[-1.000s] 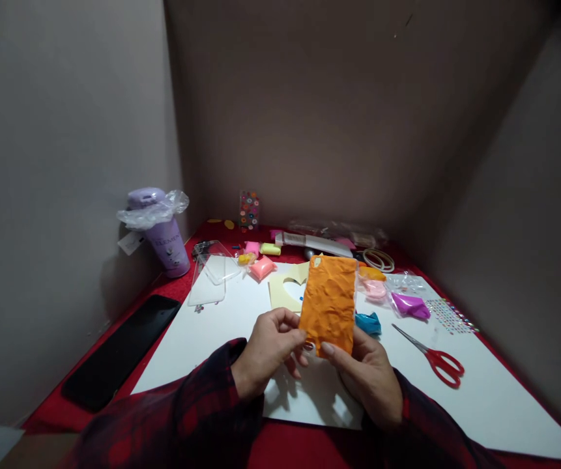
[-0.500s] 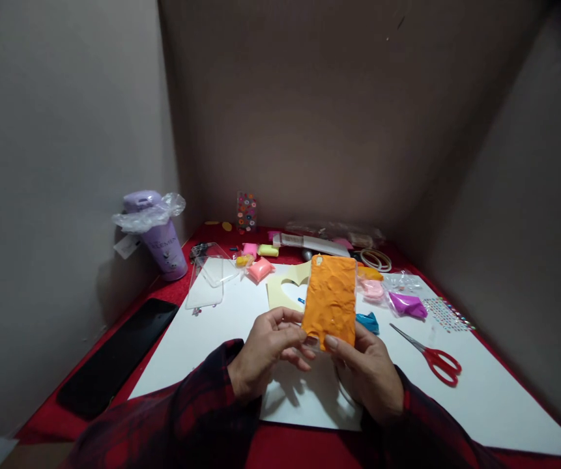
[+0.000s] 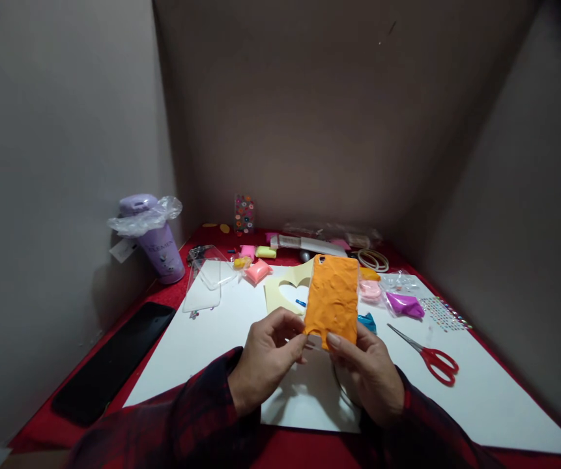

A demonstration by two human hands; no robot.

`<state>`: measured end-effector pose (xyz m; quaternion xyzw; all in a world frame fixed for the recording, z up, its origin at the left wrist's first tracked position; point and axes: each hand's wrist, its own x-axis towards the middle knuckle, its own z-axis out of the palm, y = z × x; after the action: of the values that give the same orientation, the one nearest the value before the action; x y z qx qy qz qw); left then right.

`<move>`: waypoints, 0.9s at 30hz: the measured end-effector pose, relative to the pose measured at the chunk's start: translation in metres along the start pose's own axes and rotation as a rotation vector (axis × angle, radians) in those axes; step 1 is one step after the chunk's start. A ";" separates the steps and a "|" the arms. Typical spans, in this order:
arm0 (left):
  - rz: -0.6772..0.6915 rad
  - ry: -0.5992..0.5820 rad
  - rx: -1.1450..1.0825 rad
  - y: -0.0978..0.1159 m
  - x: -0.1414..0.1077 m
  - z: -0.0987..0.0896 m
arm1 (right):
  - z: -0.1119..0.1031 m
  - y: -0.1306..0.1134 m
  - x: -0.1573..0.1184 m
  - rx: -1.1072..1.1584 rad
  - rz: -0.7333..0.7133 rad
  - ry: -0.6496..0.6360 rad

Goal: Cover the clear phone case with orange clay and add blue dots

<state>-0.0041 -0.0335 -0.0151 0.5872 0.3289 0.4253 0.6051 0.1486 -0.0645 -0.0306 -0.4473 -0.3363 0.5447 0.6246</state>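
A clear phone case covered in orange clay point(image 3: 331, 296) is held upright above a white board point(image 3: 202, 345). At its top left corner there is a small camera opening, and a bare clear patch shows at the bottom left. My right hand point(image 3: 371, 371) grips the lower right edge, thumb on the clay. My left hand point(image 3: 270, 358) pinches at the lower left corner, its thumb and index finger together at the edge. Behind the case lies a cream paper with a heart cut-out point(image 3: 274, 296), with a small blue piece point(image 3: 300, 303) near it.
Red-handled scissors point(image 3: 439, 365), a gem sheet point(image 3: 444, 314) and a purple clay packet point(image 3: 404, 304) lie right. Clear cases point(image 3: 202, 286), a black phone point(image 3: 114, 361) and a purple cup point(image 3: 163, 251) are left. A button-decorated case point(image 3: 244, 215) stands behind.
My left fingers have drawn closer together at the case's lower left corner. The case is tilted slightly differently, and the view has shifted a little.
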 end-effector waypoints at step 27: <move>-0.132 -0.008 -0.202 0.005 0.003 -0.002 | -0.007 0.002 0.001 -0.037 -0.049 0.008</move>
<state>-0.0053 -0.0304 -0.0099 0.5021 0.3199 0.4130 0.6892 0.1545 -0.0644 -0.0351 -0.4528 -0.3546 0.5209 0.6308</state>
